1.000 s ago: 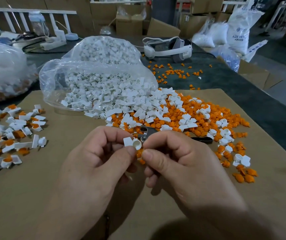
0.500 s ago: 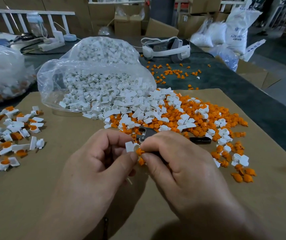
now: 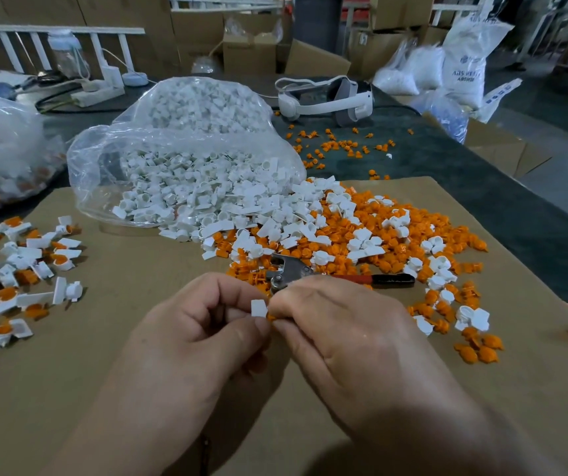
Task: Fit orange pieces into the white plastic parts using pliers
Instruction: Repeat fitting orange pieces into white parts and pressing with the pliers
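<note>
My left hand (image 3: 193, 341) pinches a small white plastic part (image 3: 259, 308) between thumb and fingers. My right hand (image 3: 341, 341) meets it fingertip to fingertip and pinches an orange piece (image 3: 270, 317) against the white part. Most of the orange piece is hidden by my fingers. The pliers (image 3: 310, 273), with metal jaws and red-and-black handles, lie on the cardboard just behind my hands, touched by neither hand. A mixed heap of loose white parts (image 3: 268, 221) and orange pieces (image 3: 378, 235) spreads beyond them.
A clear bag (image 3: 179, 156) spills white parts onto the cardboard sheet (image 3: 103, 389). Assembled white-and-orange parts (image 3: 17, 269) lie at the left. Another bag (image 3: 0, 159) sits far left. A white headset (image 3: 327, 96) rests on the dark table behind, with scattered orange pieces (image 3: 341, 146).
My hands stayed together in front of the pliers. The orange piece has been brought up against the white part's open end, and the white part has turned a little.
</note>
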### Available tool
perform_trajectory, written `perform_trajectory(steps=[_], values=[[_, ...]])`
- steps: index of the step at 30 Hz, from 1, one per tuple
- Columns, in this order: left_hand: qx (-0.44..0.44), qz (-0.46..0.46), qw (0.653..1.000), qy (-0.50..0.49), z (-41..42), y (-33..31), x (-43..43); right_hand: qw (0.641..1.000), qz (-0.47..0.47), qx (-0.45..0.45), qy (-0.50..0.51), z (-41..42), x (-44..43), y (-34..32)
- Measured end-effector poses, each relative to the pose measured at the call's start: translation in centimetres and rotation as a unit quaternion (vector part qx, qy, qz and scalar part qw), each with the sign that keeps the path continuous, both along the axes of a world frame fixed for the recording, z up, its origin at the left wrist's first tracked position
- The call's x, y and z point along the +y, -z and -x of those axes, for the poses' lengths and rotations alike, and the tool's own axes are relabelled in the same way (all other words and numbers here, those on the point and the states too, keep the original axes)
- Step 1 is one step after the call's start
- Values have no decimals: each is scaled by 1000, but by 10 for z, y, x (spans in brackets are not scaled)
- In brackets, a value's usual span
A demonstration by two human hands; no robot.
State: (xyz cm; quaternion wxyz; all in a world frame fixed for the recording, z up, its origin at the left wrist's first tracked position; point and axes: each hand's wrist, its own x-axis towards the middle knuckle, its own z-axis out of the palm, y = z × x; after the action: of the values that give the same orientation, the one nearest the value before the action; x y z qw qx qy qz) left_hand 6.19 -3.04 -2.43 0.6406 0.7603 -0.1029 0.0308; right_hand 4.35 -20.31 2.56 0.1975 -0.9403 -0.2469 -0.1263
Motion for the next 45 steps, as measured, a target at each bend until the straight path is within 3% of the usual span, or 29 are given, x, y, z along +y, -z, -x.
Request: perform_trajectory(steps=[8,11,14,16,18,22,28,36,45], values=[[1,-6,1000,-8,-1,0,-1,992,15,122,-24,-5,0,-15],[10,-9,1000,-10,-2,-2,-2,994,14,108,-32,-2,-1,-11],[3,-11,1000,-26,-4,-3,0,1000,9,13,6,-4,-10,0],[0,-15,1000,-26,-6,-4,2,994,60,-22,89,-10,-21,6],[11,-2,1000,-21,-7,-4,4,978,146,18,145,-19,-34,12],[40,17,999,-15,-9,-7,6,963,219,70,140,-24,-47,15],[48,25,998,-14,-11,-8,6,963,219,98,119,-25,-56,13],[54,54,997,-11,-11,-9,4,954,254,61,145,-35,-42,22],[56,144,987,-38,-12,-14,3,973,135,14,188,-35,-42,8]])
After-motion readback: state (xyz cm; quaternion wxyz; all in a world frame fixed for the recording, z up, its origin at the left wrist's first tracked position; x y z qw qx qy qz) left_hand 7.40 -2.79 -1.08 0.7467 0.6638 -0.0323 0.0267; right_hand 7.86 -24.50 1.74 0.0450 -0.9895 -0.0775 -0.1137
